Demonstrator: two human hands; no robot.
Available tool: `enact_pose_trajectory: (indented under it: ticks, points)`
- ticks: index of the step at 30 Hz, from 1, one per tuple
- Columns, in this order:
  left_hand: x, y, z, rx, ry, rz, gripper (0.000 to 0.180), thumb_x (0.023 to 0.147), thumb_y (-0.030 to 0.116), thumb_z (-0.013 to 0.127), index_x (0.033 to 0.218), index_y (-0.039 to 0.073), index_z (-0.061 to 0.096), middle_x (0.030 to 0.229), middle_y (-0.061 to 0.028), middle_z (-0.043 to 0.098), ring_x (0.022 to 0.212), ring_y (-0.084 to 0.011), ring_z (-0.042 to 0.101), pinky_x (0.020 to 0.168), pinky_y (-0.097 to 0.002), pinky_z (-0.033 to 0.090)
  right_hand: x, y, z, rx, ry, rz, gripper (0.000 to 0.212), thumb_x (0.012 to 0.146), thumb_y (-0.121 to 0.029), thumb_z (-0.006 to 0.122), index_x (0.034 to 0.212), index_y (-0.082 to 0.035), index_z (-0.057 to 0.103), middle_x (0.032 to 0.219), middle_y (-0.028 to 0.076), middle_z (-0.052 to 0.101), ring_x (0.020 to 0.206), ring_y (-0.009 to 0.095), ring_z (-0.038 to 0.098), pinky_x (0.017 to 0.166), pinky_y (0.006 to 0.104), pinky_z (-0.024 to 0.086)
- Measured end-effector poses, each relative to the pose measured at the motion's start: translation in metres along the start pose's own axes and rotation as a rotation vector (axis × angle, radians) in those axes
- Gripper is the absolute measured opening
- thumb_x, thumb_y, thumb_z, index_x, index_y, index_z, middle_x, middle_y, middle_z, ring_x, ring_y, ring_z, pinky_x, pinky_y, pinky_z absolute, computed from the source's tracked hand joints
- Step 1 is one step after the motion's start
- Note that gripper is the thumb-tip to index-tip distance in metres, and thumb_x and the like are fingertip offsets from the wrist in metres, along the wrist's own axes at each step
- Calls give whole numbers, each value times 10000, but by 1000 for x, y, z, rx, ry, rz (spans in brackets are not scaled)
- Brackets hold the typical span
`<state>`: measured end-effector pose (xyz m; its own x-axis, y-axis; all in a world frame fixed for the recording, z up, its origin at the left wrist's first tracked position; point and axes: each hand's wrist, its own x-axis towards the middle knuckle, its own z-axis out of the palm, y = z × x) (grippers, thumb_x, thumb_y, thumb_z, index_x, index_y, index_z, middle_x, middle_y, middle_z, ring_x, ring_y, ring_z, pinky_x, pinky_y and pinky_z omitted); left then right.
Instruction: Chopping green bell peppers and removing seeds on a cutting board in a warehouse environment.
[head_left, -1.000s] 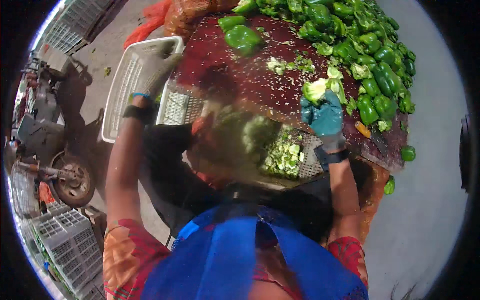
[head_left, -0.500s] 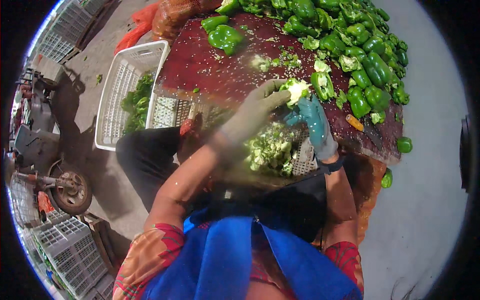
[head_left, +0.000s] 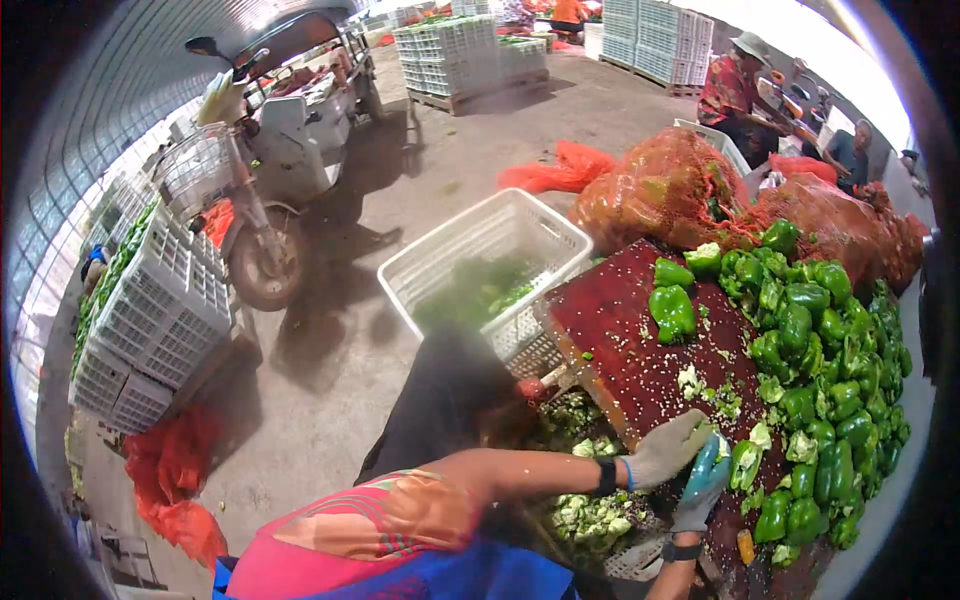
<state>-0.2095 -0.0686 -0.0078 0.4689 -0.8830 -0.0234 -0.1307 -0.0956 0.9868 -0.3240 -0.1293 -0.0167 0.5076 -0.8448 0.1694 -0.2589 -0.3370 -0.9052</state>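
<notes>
My left hand (head_left: 668,452), in a pale grey glove, is closed at the edge of the dark red board (head_left: 610,330). Against its fingertips rests my right hand (head_left: 706,482), in a teal-coated glove with its fingers curled. A small pale-green bit of pepper shows at the fingertips; most of whatever the hands hold is hidden. A cut-open green pepper (head_left: 745,465) lies just right of them. Near my right wrist lies a knife's orange handle (head_left: 746,547). Under my forearms is a heap of pale pepper cores (head_left: 590,520).
Green peppers (head_left: 830,400) pile along the board's right side. Beyond my knee stands a white crate (head_left: 490,235) holding blurred green pieces. Orange mesh sacks (head_left: 660,190) sit behind the board. Farther left are a three-wheeler (head_left: 265,250) and stacked crates (head_left: 160,310); people sit at the back right.
My view has swung left and up, so hands and board appear lower right. The pepper with a pale core in my left hand no longer shows plainly; my hands remain close together.
</notes>
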Motion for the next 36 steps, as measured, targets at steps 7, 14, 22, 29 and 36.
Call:
enact_pose_trajectory:
  ticks: [7,14,22,29,36]
  points:
    - [28,-24,57,35,44,101,373,983,353,434,1112,10,507,944,-230,568,940,-405,582,825,-461,445,9,21,-26,178,56,230,422,1015,-274,419,1228,66,548,1172,173,603,1045,262,569,937,370,426]
    - [59,-77,89,-299,-74,-102,401,962,340,464,1076,-32,563,1046,-214,622,940,-376,595,814,-433,467,8,65,-36,567,4,219,466,1020,-322,379,1285,26,536,1222,118,578,1099,231,561,974,370,439]
    - [38,-48,35,-662,-542,-66,418,907,153,532,1309,42,528,1353,-177,531,1277,-296,494,1049,-398,392,9,39,-52,400,-142,8,513,991,-348,413,1322,32,507,1270,119,553,1161,231,536,1002,381,427]
    - [26,-49,3,-174,-325,743,393,989,337,519,1144,-10,622,1104,-64,661,1014,-148,579,921,-339,464,0,27,-37,549,-287,286,538,1004,-307,401,1427,24,386,1335,150,502,1205,242,500,987,362,437]
    - [23,-46,17,-531,-165,-176,247,845,250,630,832,4,608,749,-2,563,711,-73,463,644,-301,428,14,56,-25,17,-86,115,557,1035,-388,341,1379,37,450,1382,155,465,1268,252,455,1082,371,339]
